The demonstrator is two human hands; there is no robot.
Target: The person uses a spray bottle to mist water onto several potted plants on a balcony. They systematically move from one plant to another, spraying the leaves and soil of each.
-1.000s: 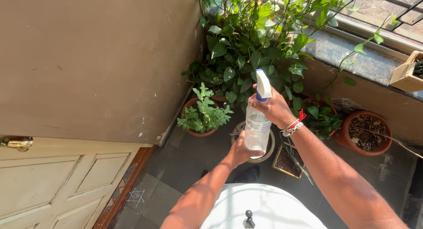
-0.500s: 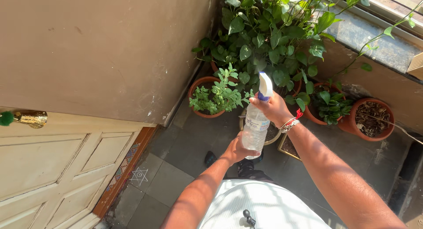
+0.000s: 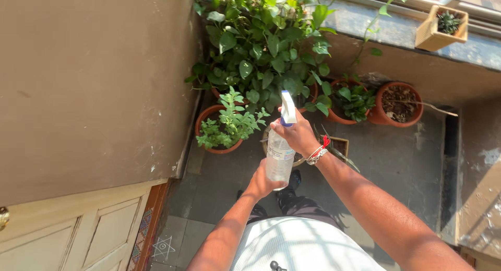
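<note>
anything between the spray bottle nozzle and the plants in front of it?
Nothing visible. The right hand grips the spray bottle at its trigger head, the left hand supports its base; open air separates the nozzle from the small leafy potted plant and big climber.

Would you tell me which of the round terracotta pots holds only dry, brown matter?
The rightmost terracotta pot, below the ledge: it shows only dry brown litter, while the other pots carry green leaves.

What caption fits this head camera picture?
Both hands, left hand and right hand, hold a spray bottle near potted plants.
</note>
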